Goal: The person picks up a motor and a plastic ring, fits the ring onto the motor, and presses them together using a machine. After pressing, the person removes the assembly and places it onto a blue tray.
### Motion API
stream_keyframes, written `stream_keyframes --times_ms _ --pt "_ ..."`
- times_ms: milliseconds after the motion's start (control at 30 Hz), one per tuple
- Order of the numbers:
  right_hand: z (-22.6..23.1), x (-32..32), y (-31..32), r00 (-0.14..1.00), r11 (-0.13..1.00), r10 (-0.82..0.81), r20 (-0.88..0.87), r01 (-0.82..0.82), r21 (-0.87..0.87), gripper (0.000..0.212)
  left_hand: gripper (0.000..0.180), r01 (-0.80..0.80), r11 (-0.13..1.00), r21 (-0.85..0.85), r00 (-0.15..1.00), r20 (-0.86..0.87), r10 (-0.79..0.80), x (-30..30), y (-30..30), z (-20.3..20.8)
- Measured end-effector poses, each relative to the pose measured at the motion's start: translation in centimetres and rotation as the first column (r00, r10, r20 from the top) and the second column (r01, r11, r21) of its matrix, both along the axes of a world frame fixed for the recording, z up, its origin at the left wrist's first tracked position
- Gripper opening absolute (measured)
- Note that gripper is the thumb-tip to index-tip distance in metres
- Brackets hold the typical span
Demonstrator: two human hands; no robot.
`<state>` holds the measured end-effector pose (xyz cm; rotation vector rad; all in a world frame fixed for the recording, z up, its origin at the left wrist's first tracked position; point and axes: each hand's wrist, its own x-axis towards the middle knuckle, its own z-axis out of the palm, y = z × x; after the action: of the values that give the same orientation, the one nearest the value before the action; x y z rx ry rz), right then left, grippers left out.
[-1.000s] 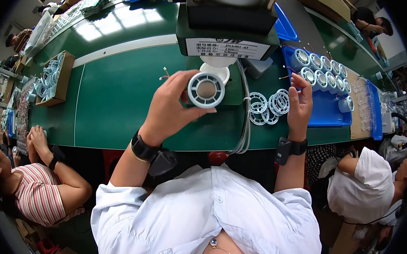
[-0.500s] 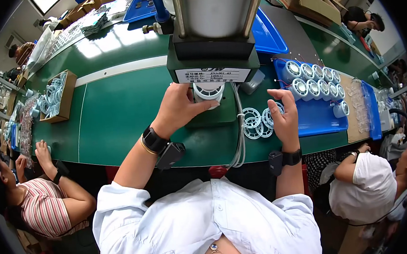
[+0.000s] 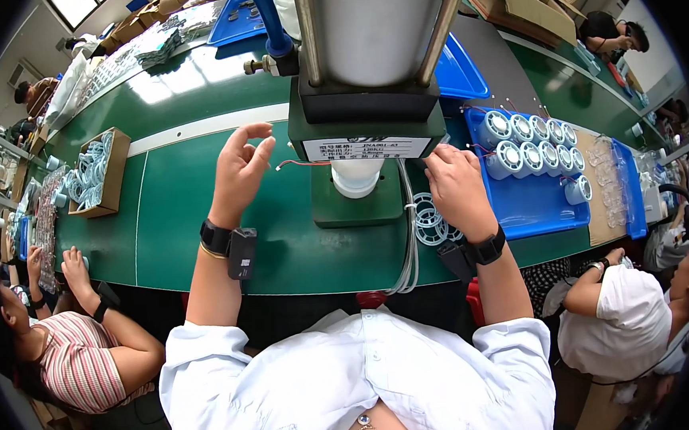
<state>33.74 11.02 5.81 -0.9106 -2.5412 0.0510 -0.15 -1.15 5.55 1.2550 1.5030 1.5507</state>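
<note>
A white round housing (image 3: 356, 181) stands upright on the green base (image 3: 336, 214) of a press (image 3: 369, 105), under its head. From it a thin red wire (image 3: 302, 163) reaches out to the left. My left hand (image 3: 238, 173) is raised left of the press, open, thumb and fingers apart, holding nothing. Beside the press head's lower right corner is my right hand (image 3: 458, 187), its fingers bent and close together; what the fingertips touch is hidden. Several pale blue rings (image 3: 428, 215) lie on the table by its wrist, partly covered by it.
A blue tray (image 3: 548, 215) at right holds several white housings (image 3: 508, 155). A cardboard box (image 3: 117, 179) of pale blue rings stands at left. Grey hoses (image 3: 411, 234) run down over the table edge. Co-workers sit on both sides (image 3: 74, 346).
My left hand has let go of the housing and drawn back left. My right hand has moved up and left to the press head's side, its fingers now bent.
</note>
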Motion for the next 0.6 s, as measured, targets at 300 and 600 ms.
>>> stream_keyframes --times_ms 300,600 --pt "4.6 -3.8 -1.9 0.921 0.907 0.193 -0.339 -0.299 -0.297 0.038 0.044 -0.117 0.976 -0.182 0.497 -0.862 -0.102 1.1 0.2 -1.9" --pt "6.3 -4.6 -2.7 0.852 0.907 -0.032 -0.522 -0.195 -0.373 0.061 0.051 -0.025 0.991 -0.134 0.421 -0.901 -0.111 0.4 -0.1 -3.2"
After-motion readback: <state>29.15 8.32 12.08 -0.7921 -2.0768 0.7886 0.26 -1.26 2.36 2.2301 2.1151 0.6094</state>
